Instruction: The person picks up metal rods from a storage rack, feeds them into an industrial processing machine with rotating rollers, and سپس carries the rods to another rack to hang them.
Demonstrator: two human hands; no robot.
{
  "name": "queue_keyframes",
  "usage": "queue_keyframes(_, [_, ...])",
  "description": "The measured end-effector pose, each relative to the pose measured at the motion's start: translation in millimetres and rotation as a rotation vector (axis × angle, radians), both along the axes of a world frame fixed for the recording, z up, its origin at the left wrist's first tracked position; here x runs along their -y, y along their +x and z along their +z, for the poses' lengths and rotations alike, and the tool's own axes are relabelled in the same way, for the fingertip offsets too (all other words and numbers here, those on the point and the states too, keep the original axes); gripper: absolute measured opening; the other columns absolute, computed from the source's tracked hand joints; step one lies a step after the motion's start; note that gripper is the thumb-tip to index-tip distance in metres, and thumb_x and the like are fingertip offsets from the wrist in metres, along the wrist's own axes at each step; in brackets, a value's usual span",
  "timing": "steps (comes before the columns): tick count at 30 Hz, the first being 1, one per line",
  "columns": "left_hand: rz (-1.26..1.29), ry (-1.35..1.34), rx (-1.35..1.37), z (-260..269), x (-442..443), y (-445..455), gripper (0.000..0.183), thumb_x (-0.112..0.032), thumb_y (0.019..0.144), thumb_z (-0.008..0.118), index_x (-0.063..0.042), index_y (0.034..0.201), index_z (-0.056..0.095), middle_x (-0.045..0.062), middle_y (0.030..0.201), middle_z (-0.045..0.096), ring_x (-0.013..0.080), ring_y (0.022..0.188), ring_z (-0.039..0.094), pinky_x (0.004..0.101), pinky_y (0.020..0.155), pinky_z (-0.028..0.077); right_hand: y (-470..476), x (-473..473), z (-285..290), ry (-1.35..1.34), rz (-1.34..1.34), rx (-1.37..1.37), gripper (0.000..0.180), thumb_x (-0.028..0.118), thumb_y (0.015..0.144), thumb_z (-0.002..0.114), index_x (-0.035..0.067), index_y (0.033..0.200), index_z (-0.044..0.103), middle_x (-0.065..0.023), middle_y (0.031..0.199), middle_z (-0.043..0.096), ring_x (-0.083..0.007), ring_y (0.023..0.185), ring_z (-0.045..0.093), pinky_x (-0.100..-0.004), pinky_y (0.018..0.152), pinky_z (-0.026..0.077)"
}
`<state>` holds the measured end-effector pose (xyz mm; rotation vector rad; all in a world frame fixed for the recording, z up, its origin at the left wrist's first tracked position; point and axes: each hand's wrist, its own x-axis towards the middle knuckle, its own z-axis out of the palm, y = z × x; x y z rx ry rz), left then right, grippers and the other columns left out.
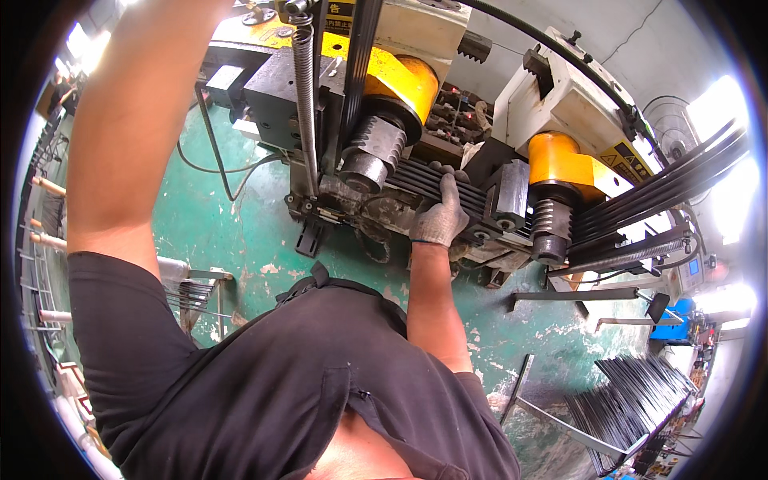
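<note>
My right hand (441,216), in a soiled knit glove, grips a row of black metal rods (414,178) between the two heads of a bending machine. The thumb lies over the rods, and grey fingertips show past their far side. To the left is a ribbed steel die (375,147) under a yellow arm (420,84). Right of the hand stand a steel clamp block (509,195) and a second ribbed die (553,219). My left arm (129,138) reaches up past the top edge, so the left hand is out of view.
Black rods (354,78) rise at the upper left, and more rods (666,171) slant out to the right. A coil spring (305,102) hangs beside the left head. A rack of black rods (630,402) stands lower right on the worn green floor (258,240). A fan (669,129) is farther back.
</note>
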<state>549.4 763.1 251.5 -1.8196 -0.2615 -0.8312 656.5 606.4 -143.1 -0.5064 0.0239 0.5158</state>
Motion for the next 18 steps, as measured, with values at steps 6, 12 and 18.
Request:
queue_keyframes(6, [-0.395,-0.679,0.065,-21.7,-13.6,-29.2,0.016,-0.016,0.097,0.068,-0.002,0.097,0.076,0.013,0.081,0.074,0.0200,0.076,0.075,0.0332,0.074,0.060,5.6,0.3,-49.1,-0.062,0.005,0.014,0.022,-0.005,0.100,0.061,0.005,0.119,0.060,-0.0160,0.114,0.071,-0.0320,0.111,0.070,-0.0468,0.106,0.055])
queue_keyframes(12, [-0.741,-1.443,0.250,-41.7,-5.8,-44.1,0.030,-0.025,0.103,0.068,0.003,0.102,0.074,0.006,0.086,0.075,0.0140,0.079,0.072,0.0305,0.074,0.059,11.5,3.6,-59.1,-0.076,0.060,0.046,0.023,-0.006,0.100,0.059,0.005,0.121,0.059,-0.0167,0.116,0.072,-0.0310,0.110,0.071,-0.0460,0.105,0.056])
queue_keyframes(18, [-0.526,-1.450,0.263,-32.8,-11.9,-45.0,0.034,-0.029,0.101,0.070,0.003,0.106,0.078,0.010,0.096,0.078,0.0160,0.089,0.073,0.0333,0.085,0.059,7.0,7.7,-50.4,-0.067,0.059,0.051,0.026,-0.005,0.099,0.060,0.001,0.124,0.060,-0.0156,0.114,0.071,-0.0261,0.109,0.069,-0.0414,0.104,0.055])
